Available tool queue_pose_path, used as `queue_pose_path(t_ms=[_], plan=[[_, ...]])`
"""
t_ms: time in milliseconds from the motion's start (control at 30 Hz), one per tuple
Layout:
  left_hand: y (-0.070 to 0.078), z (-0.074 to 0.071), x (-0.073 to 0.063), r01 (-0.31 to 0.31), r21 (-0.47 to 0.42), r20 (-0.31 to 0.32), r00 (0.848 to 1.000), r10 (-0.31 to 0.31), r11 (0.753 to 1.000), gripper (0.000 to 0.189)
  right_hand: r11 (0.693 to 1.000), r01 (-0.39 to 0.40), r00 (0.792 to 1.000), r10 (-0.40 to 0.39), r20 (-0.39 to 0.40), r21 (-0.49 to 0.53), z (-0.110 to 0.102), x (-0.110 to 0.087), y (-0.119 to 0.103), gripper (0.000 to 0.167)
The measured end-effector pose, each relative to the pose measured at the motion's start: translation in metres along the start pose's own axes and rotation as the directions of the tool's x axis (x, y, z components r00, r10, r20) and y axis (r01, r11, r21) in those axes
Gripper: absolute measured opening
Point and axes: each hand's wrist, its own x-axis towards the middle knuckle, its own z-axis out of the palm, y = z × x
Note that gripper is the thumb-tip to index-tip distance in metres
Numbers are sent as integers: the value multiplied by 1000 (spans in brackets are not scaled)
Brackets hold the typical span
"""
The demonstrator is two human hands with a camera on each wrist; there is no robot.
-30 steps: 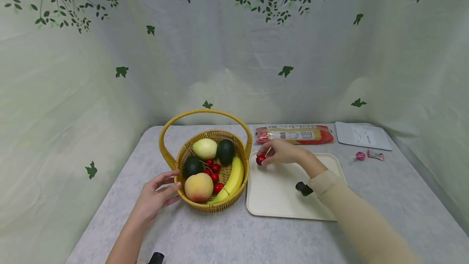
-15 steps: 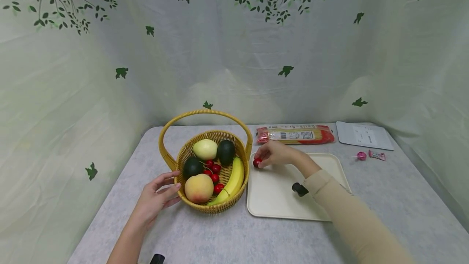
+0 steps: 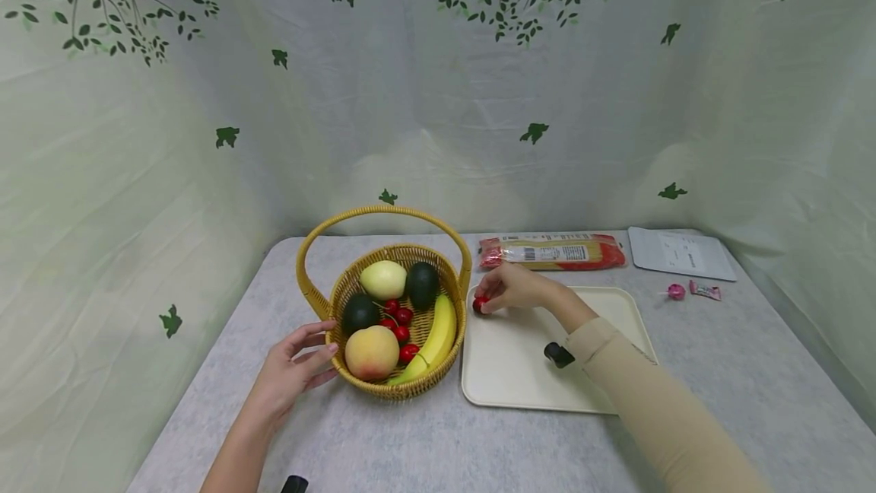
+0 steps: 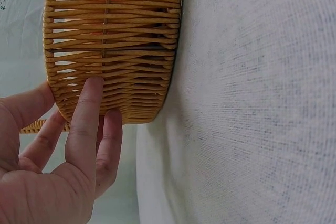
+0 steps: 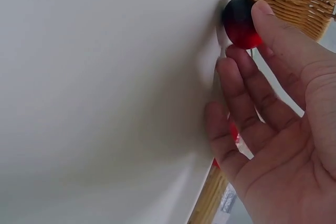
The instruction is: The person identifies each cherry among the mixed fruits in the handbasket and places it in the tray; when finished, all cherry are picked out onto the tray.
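At the tray's far left corner, my right hand [image 3: 516,287] pinches a dark red cherry [image 5: 241,24] between thumb and fingers, close over the white tray [image 3: 520,371]. A wicker basket [image 3: 397,389] with a tall handle stands left of the tray. Fingertips of my left hand [image 3: 290,367] rest against the basket's left side, the fingers loosely bent. Inside the basket lie a peach [image 3: 372,353], a banana [image 3: 440,329], a pale yellow fruit [image 3: 383,278], two dark green fruits, one of them at the right [image 3: 422,284], and several red cherries [image 3: 404,316].
A red and yellow packet [image 3: 554,252] lies behind the tray, with a grey-white flat pouch [image 3: 680,253] to its right. A pink lollipop [image 3: 675,292] and a small wrapped candy [image 3: 705,291] lie right of the tray. A leaf-print curtain [image 3: 438,120] surrounds the grey table [image 3: 383,447].
My right hand has shifted slightly left and down with the cherry, to the tray's corner, then stayed there. The left hand and basket have kept their place.
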Motion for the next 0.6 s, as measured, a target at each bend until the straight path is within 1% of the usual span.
queue_pose_path(t_ms=[367, 600], plan=[[0, 0, 0, 8, -3, -5, 1000, -8, 1000, 54, 1000, -4, 1000, 4, -6, -5, 0, 2, 0, 19], [-1, 0, -1, 3, -3, -5, 1000, -3, 1000, 54, 1000, -13, 1000, 13, -2, 4, 0, 2, 1, 20]])
